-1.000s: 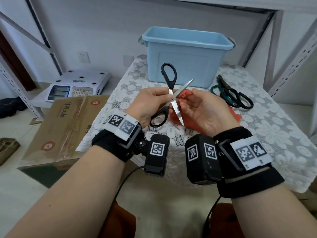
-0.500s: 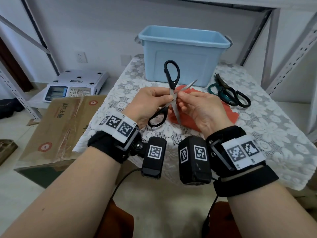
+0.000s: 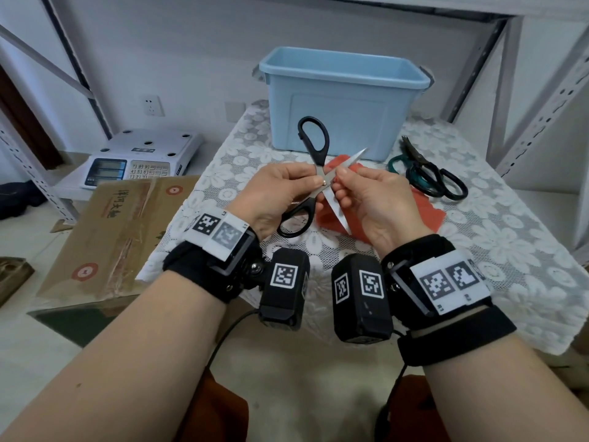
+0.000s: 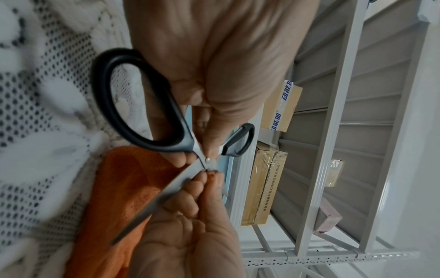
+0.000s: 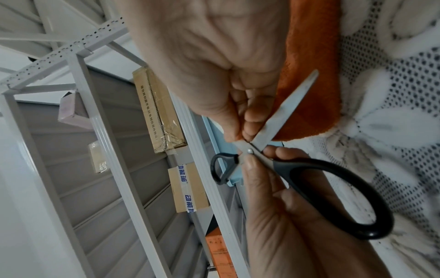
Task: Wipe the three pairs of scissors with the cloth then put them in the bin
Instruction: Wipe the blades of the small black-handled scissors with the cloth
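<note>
Scissors (image 3: 314,173) with black handles sit splayed above the surface, my left hand (image 3: 277,196) pinching them at the pivot, my right hand (image 3: 373,205) pinching a blade. Beneath lies the orange cloth (image 3: 427,215); two pairs (image 3: 430,177) wait nearby, and I judge nothing has reached the bin (image 3: 344,100).

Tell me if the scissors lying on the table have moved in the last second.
No. The two pairs of scissors lie crossed in the same spot, just right of the blue bin and its front corner.
</note>
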